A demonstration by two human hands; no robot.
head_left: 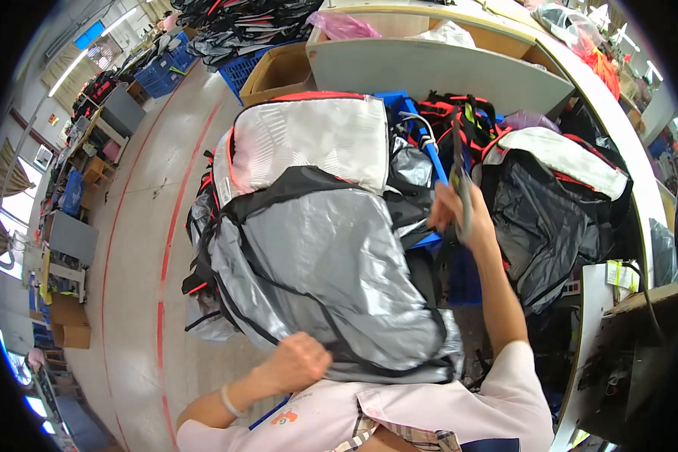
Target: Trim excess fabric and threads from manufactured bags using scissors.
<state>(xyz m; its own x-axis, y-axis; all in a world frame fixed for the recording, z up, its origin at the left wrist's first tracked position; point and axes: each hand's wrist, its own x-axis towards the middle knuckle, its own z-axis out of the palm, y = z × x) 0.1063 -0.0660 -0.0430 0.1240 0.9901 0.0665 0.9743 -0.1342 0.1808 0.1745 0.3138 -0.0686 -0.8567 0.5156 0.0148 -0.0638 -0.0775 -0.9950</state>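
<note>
Worn on the head, left of a side-by-side fisheye pair. Looks steeply down and forward, from above the wearer's shirt (309, 414) at the lower edge. Set near both left hand (300, 361) and right hand (453, 207), with silver bag (316, 248) mid-frame. Reaches out to floor (135, 279) at left, white table edge (642, 188) at right. Upright, unmirrored; bends straight lines toward a dark circular rim.

Lighting: bright overall; fluorescent tubes (118, 21) at upper left, daylight from windows (24, 209) at left, panes overexposed. Glare: pale streaks on the silver-grey bag (316, 241); soft sheen on the floor (137, 203). Shadow: deep at lower right. Blur: right hand (447, 205) and apparent scissors (465, 211), motion-smeared. Distortion: fisheye bowing toward the rim; corners black.
</note>
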